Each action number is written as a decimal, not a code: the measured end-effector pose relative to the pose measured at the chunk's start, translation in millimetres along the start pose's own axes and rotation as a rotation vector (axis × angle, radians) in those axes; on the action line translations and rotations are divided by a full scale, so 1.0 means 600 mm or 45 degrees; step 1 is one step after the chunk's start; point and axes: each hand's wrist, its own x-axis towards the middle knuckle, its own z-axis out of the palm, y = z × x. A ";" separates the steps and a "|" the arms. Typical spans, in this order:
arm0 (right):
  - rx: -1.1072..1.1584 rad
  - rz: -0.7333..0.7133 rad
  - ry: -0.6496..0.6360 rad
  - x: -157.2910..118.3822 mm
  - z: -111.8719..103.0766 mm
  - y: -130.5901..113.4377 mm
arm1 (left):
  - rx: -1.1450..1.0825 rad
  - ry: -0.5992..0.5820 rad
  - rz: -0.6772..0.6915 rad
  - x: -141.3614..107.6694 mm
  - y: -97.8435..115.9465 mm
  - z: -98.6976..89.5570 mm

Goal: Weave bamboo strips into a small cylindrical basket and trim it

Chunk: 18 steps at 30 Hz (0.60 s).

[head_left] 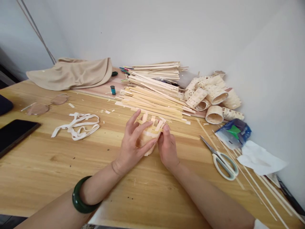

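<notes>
Pale woven wood-strip basket (147, 140) between both hands, just near the stacked pale wooden strips (152, 98); left hand (132, 140) curled, gripping its side; right hand (168, 148) pinching its rim; honey-toned wooden table (47, 168) open to near left;

Woven basket (149, 140): pale, matt wood strips, rough-cut. Table (47, 165): smooth varnished wood. Scissors (218, 156): metal blades, matt plastic handles. Bangle (82, 198): glossy green. Cloth (71, 74): soft, matt beige.
</notes>
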 end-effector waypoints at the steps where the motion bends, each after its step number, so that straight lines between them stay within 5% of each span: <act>1: 0.007 0.003 -0.015 -0.001 0.000 -0.001 | -0.026 -0.002 -0.012 0.000 0.000 0.001; 18: 0.100 0.010 -0.242 -0.018 0.003 -0.021 | -0.584 0.088 -0.321 0.005 -0.001 0.004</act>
